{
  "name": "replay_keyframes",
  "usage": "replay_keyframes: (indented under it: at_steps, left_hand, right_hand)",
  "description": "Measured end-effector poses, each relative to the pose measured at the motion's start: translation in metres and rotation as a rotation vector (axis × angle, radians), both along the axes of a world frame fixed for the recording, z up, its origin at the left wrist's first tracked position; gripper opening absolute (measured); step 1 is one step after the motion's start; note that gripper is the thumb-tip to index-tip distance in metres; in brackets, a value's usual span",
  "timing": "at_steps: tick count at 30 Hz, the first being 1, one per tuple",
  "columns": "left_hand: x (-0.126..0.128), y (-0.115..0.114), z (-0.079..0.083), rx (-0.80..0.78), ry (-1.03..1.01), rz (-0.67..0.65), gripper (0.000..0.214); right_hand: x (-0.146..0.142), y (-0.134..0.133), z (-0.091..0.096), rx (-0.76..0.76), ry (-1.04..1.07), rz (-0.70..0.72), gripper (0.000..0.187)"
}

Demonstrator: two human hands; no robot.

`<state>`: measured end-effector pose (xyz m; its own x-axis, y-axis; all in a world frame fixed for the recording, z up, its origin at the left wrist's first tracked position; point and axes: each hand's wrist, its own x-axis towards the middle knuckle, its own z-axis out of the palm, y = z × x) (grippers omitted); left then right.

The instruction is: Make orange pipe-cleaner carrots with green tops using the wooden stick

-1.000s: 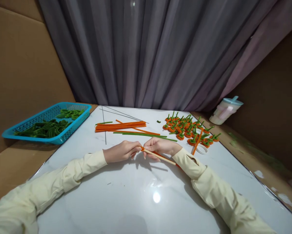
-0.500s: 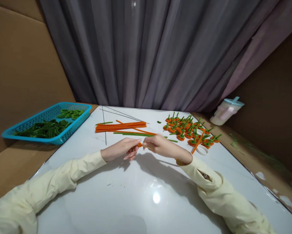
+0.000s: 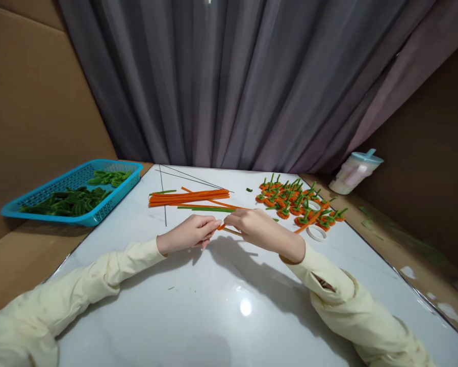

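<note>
The left hand (image 3: 188, 234) and right hand (image 3: 257, 229) meet just above the table (image 3: 213, 316). The left pinches the end of a fuzzy orange wire (image 3: 222, 226), and the right is shut on a thin stick (image 3: 232, 231) that touches it. The fingertips sit close together, likely to keep the tiny end steady, and spare wires (image 3: 188, 198) lie just behind, easy to reach.

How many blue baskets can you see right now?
1: the blue basket sits at far left on the brown surface beside the white table, holding green pieces. None appears hidden.

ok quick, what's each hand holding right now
Left hand: pinched shut on the orange pipe cleaner.
Right hand: shut on the wooden stick.
</note>
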<state>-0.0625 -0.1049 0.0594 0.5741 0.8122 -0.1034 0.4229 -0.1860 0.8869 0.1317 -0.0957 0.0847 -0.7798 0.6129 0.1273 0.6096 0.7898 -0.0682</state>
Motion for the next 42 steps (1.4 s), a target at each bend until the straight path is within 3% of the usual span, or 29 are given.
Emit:
replay_keyframes:
  at_steps: [3,7,10,15,17,20,23,26,29,33,35,37,42]
  left_hand:
    - [-0.001,-0.003,0.002,0.116,0.032,-0.023,0.039]
    - [-0.002,-0.004,0.002,0.262,0.041,-0.022,0.039]
    - [-0.002,-0.003,0.001,0.368,0.037,-0.043,0.038]
    - [-0.004,-0.002,-0.004,0.565,0.060,-0.159,0.028]
    - [-0.007,-0.001,-0.008,0.676,0.098,-0.188,0.027]
    - [-0.011,0.002,-0.015,0.901,0.154,-0.221,0.025]
    - [-0.015,0.007,-0.021,1.084,0.206,-0.249,0.027]
    - [-0.017,0.011,-0.023,1.100,0.221,-0.229,0.028]
    - [-0.015,0.013,-0.020,0.937,0.152,-0.108,0.024]
    - [-0.008,0.012,-0.010,0.322,-0.075,-0.020,0.029]
    - [-0.005,0.011,-0.006,0.012,-0.211,-0.023,0.039]
    - [-0.001,0.010,-0.005,-0.169,-0.309,-0.012,0.043]
    - [0.004,0.005,-0.003,-0.217,-0.405,0.038,0.034]
  right_hand:
    - [-0.002,0.000,-0.001,0.033,0.058,-0.002,0.030]
    - [-0.003,0.006,-0.003,-0.117,0.184,-0.025,0.021]
    - [-0.001,0.011,-0.003,-0.341,0.274,-0.023,0.017]
    - [0.003,0.015,-0.001,-1.037,0.438,-0.008,0.026]
    - [0.004,0.015,0.000,-1.224,0.451,0.029,0.028]
    - [0.005,0.017,-0.001,-1.334,0.426,0.071,0.029]
    - [0.005,0.017,-0.003,-1.351,0.421,0.097,0.027]
    - [0.003,0.016,-0.007,-1.272,0.464,0.061,0.025]
    - [-0.002,0.015,-0.010,-0.987,0.517,-0.058,0.023]
    - [-0.007,0.015,-0.017,-0.376,0.472,-0.118,0.018]
    - [-0.007,0.014,-0.022,-0.153,0.419,-0.110,0.014]
    - [-0.007,0.013,-0.028,0.018,0.358,-0.086,0.021]
    - [-0.006,0.008,-0.034,0.436,0.225,0.032,0.029]
